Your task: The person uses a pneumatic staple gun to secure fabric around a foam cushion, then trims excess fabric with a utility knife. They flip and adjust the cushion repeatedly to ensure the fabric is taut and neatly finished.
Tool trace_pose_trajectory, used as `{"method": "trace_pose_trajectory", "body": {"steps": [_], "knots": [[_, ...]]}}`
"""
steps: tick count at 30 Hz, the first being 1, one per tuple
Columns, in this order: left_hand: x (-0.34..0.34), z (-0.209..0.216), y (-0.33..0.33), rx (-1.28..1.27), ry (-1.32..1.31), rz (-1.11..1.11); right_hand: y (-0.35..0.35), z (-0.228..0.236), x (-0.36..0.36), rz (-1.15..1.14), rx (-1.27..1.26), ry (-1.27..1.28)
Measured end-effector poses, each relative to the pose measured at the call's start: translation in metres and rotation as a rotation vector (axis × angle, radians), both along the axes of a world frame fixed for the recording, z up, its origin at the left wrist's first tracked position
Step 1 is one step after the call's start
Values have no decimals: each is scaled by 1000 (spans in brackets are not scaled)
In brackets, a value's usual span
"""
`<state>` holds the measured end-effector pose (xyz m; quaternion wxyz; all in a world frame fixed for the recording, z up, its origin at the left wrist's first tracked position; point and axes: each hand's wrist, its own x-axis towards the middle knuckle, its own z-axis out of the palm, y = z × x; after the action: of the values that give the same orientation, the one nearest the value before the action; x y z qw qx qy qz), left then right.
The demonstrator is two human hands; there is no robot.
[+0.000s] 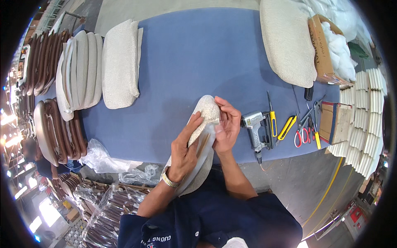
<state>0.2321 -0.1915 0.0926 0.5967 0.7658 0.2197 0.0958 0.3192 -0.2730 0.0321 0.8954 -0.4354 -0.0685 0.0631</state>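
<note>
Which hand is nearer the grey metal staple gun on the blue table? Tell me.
Right. The right hand, gripping the beige fabric-covered seat pad, sits just left of the grey metal staple gun. The left hand holds the pad's far side, further away.

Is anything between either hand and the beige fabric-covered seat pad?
Nothing visible: the left hand and right hand both grip the beige fabric-covered seat pad directly, above the blue table edge.

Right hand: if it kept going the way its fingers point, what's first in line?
The right hand points up and left, fingertips already on the beige fabric-covered seat pad held by the left hand. Beyond it, probably bare blue tabletop; depth unclear.
</note>
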Motion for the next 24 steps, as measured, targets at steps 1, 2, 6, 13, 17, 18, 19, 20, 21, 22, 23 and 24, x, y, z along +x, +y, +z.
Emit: {"method": "trace_pose_trajectory", "body": {"steps": [1,2,6,13,17,18,19,20,21,22,23,24], "knots": [[-2,-1,-1,13,3,-1,-4,-3,0,30,-128,-70],[-2,-1,-2,24,5,-1,-10,-6,1,62,-257,-142],[8,9,-10,66,-89,-12,-5,3,9,-36,-214,-141],[16,54,-15,333,-406,-56,4,74,53,13,94,-467],[0,56,2,452,-415,-101,-1,98,40,78,-82,-465],[3,58,6,481,-424,-75,2,103,40,69,-92,-464],[4,58,9,472,-448,-54,5,104,38,67,-77,-462],[7,58,12,471,-478,-33,10,102,38,63,-56,-465],[8,58,15,469,-507,-12,14,102,37,60,-36,-467],[9,57,17,496,-522,30,18,103,34,46,-46,-475],[6,57,19,464,-528,53,22,103,32,50,-53,-478],[3,56,21,432,-534,76,26,104,30,55,-60,-481]]}}
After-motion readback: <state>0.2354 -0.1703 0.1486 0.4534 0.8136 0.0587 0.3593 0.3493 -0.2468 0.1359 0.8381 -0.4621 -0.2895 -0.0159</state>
